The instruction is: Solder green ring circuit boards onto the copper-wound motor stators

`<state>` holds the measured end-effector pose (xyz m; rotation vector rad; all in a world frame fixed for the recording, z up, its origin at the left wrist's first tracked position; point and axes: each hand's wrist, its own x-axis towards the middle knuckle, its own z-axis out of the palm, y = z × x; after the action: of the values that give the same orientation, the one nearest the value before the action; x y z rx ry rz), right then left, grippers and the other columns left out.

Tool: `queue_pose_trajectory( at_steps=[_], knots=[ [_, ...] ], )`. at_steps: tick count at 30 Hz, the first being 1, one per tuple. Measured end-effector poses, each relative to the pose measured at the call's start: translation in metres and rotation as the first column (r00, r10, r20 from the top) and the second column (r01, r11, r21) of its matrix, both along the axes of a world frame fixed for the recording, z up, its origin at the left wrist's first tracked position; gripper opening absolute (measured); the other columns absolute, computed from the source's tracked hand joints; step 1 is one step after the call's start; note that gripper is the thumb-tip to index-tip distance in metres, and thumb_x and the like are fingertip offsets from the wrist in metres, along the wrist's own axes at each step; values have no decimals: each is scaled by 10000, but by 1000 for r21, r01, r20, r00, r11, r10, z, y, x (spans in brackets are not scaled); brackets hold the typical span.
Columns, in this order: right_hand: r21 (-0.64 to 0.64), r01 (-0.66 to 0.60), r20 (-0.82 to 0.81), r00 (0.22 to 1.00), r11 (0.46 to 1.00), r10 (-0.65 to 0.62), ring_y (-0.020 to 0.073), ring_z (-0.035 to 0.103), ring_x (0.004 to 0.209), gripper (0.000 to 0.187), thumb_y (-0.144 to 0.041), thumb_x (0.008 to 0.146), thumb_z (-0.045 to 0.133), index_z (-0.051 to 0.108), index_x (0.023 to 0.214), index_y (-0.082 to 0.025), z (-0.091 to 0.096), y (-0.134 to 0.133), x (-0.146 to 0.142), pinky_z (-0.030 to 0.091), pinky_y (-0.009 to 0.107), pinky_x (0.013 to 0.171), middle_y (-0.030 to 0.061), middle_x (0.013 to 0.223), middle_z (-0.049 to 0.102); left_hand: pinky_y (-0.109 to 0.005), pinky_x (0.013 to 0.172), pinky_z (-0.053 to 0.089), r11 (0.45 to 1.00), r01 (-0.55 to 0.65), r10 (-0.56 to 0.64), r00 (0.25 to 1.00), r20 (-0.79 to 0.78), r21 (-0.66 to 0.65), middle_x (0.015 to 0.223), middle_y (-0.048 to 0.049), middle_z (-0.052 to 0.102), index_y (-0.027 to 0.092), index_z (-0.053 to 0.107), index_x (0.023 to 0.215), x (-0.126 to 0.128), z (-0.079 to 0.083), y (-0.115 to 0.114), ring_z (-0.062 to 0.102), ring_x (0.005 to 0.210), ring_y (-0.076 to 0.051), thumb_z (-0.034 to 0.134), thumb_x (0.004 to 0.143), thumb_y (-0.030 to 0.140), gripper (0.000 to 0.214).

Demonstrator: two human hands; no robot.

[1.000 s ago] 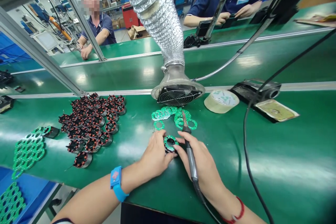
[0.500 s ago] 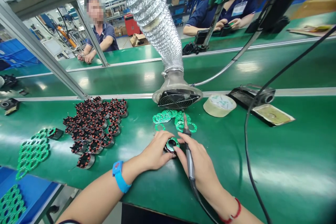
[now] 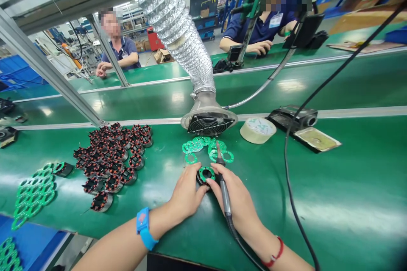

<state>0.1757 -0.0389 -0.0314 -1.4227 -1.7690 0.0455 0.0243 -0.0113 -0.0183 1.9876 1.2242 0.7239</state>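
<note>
On the green bench in front of me, my left hand (image 3: 187,192) grips the left side of a motor stator (image 3: 200,180). A green ring-shaped circuit board (image 3: 212,172) lies on top of the stator. My right hand (image 3: 238,197) has its thumb and fingers at the right side of the stator. The same hand holds a soldering iron (image 3: 225,197), its tip pointing away from me, above loose green ring boards (image 3: 192,147). The undersides of the stator and of my fingers are hidden.
Many wound stators (image 3: 112,152) stand at the left, beside a panel of ring boards (image 3: 34,190). A fume extractor hood (image 3: 208,120) hangs behind my hands. A tape roll (image 3: 258,130) and an iron stand (image 3: 299,120) are at the right. A black cable (image 3: 288,165) crosses there. Two people sit opposite.
The view has shifted slightly. My fingers have shifted a little around the stator, and its ring board now shows more fully. The iron stays in my right hand. A co-worker opposite has moved their hands apart.
</note>
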Motion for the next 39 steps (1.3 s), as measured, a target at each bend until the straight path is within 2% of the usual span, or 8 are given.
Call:
queue_pose_trajectory(
  at_steps=[10, 17, 20, 24, 28, 31, 35, 39],
  knots=[
    [-31, -16, -33, 999, 999, 15, 229, 667, 882, 338, -375, 926, 458, 486, 1216, -204, -3, 3, 2, 542, 390, 758, 90, 997, 688, -471, 1107, 333, 997, 24, -18, 997, 74, -80, 1356, -154, 486, 149, 414, 1317, -2, -2, 3, 441, 1284, -270, 587, 754, 72, 594],
    [-51, 115, -192, 974, 992, -123, 206, 676, 887, 336, -363, 898, 465, 487, 1202, -222, 44, 22, 59, 525, 326, 774, 81, 1025, 693, -533, 1071, 327, 993, 118, -117, 989, -93, 7, 1338, -154, 496, 177, 413, 1315, -3, 0, 9, 446, 1248, -321, 690, 724, 169, 653],
    [61, 263, -66, 964, 963, -259, 251, 658, 895, 328, -334, 860, 459, 543, 1146, -198, 49, 40, 93, 496, 370, 797, 101, 973, 690, -490, 1011, 388, 998, 53, -51, 996, -73, 24, 1206, -128, 574, 183, 504, 1179, -1, 3, 9, 516, 1146, -297, 661, 727, 144, 481],
    [-152, 249, -67, 963, 957, -261, 208, 629, 540, 306, -352, 859, 428, 561, 1083, -193, 28, 59, 125, 464, 288, 506, 18, 634, 648, -435, 990, 399, 985, -174, 172, 982, 82, 12, 1149, -102, 577, 186, 476, 1153, -13, 9, 19, 541, 1084, -252, 634, 737, 174, 445],
    [-110, 153, -138, 976, 982, -167, 185, 613, 499, 272, -401, 895, 424, 574, 1059, -243, 15, 62, 131, 435, 259, 471, -19, 576, 623, -369, 908, 456, 930, -365, 339, 901, 272, 49, 1100, -93, 590, 178, 455, 1146, -38, 24, 68, 590, 991, -218, 616, 769, 308, 430],
    [50, 140, -191, 973, 989, -128, 183, 652, 609, 260, -369, 906, 421, 588, 1062, -245, 19, 59, 131, 485, 263, 538, 11, 709, 676, -330, 871, 479, 912, -398, 376, 908, 182, 101, 983, -56, 631, 175, 505, 1046, -46, 43, 129, 616, 931, -205, 679, 704, 301, 404],
    [236, 182, -191, 972, 955, -138, 179, 673, 711, 265, -287, 922, 416, 590, 1113, -231, 24, 60, 138, 522, 277, 646, 38, 837, 707, -340, 858, 486, 840, -511, 518, 855, 9, 183, 941, -48, 650, 172, 507, 1014, -26, 65, 212, 638, 910, -211, 689, 708, 240, 363],
    [289, 272, -238, 949, 918, -206, 167, 669, 692, 276, -229, 922, 409, 604, 1116, -229, 25, 64, 144, 525, 269, 647, 38, 827, 706, -401, 881, 474, 807, -549, 575, 815, -77, 218, 1033, -125, 635, 131, 512, 1072, 9, 67, 257, 619, 1012, -275, 652, 788, 238, 334]
  ],
)
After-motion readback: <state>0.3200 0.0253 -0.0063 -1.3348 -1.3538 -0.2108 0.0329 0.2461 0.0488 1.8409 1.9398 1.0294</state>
